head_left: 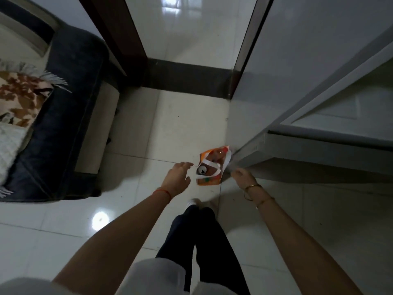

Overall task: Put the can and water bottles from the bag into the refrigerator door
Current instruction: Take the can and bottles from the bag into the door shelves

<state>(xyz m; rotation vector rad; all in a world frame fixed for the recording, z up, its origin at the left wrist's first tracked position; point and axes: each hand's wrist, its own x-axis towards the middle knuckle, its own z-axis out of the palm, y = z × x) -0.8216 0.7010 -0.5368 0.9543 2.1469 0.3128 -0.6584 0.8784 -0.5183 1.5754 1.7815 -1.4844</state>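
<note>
An orange and white bag [212,179] stands open on the tiled floor beside the refrigerator's lower corner. A can's silver top [201,170] shows inside it, near the bag's left side; the rest of the contents are blurred. My left hand [177,175] hovers just left of the bag with fingers spread, holding nothing. To the right of the bag is my right hand [241,174], fingers curled, with nothing visibly in it. The open refrigerator door [297,86] rises at the right.
The refrigerator body [340,124] fills the right side. A dark sofa [70,92] with a patterned cushion [19,99] stands at the left. A dark-framed doorway [187,77] lies beyond the bag. My legs and a white shoe [192,202] are below the bag.
</note>
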